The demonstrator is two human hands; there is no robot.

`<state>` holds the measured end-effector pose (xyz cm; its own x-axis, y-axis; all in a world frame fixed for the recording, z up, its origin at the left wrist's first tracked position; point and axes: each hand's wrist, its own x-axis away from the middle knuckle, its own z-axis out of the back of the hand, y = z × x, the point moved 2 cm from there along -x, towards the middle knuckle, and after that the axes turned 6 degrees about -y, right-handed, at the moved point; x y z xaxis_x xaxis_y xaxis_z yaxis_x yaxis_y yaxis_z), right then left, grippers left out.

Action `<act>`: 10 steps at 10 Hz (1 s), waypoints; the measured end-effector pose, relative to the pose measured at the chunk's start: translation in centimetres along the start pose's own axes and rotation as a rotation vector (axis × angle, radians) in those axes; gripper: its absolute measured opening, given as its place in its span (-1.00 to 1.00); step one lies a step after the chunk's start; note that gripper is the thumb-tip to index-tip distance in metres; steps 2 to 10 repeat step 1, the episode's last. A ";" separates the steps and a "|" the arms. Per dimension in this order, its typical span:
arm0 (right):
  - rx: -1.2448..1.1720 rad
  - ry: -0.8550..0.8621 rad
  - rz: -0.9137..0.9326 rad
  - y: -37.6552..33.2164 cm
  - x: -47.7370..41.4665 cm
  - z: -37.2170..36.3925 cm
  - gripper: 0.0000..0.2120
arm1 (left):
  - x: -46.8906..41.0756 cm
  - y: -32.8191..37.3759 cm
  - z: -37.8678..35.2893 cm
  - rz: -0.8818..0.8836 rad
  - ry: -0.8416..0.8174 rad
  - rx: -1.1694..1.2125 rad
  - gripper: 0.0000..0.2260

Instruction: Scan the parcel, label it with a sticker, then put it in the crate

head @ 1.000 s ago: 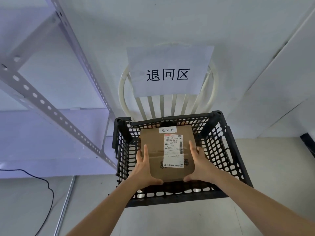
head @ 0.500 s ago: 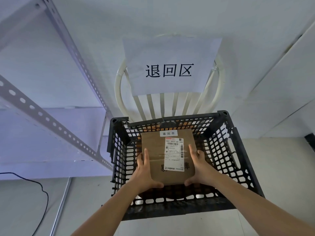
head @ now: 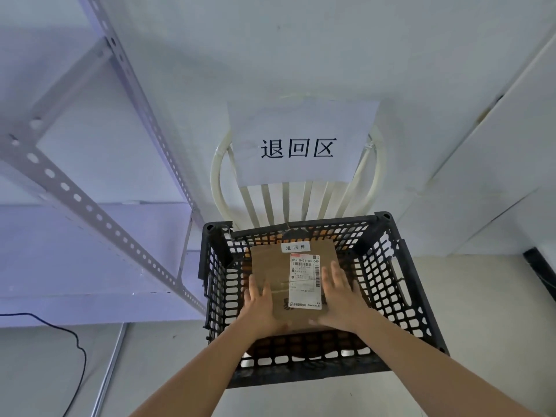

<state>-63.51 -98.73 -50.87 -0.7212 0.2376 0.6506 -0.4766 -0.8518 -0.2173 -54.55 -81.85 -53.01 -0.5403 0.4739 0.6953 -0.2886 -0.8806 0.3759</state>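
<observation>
A brown cardboard parcel (head: 270,266) lies inside the black lattice crate (head: 400,296), with a white shipping label (head: 304,281) on top and a small white sticker (head: 295,247) near its far edge. My left hand (head: 260,305) grips the parcel's near left side and my right hand (head: 341,299) grips its near right side, thumbs under the near edge. Both forearms reach in over the crate's near wall. Whether the parcel rests on the crate's bottom is hidden.
The crate sits on a cream chair (head: 373,176) whose back carries a white paper sign (head: 298,145) with black characters. A perforated metal shelf frame (head: 90,206) stands at the left. A black cable (head: 75,341) runs over the floor at lower left.
The parcel and both hands have sunk deeper into the crate. My fingers now lie flatter on the parcel's top.
</observation>
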 end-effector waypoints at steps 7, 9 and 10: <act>-0.008 0.085 0.064 -2.4 2.2 3.4 -0.14 | 2.7 2.0 3.3 -0.101 0.154 -0.006 -0.28; -0.008 0.085 0.064 -2.4 2.2 3.4 -0.14 | 2.7 2.0 3.3 -0.101 0.154 -0.006 -0.28; -0.008 0.085 0.064 -2.4 2.2 3.4 -0.14 | 2.7 2.0 3.3 -0.101 0.154 -0.006 -0.28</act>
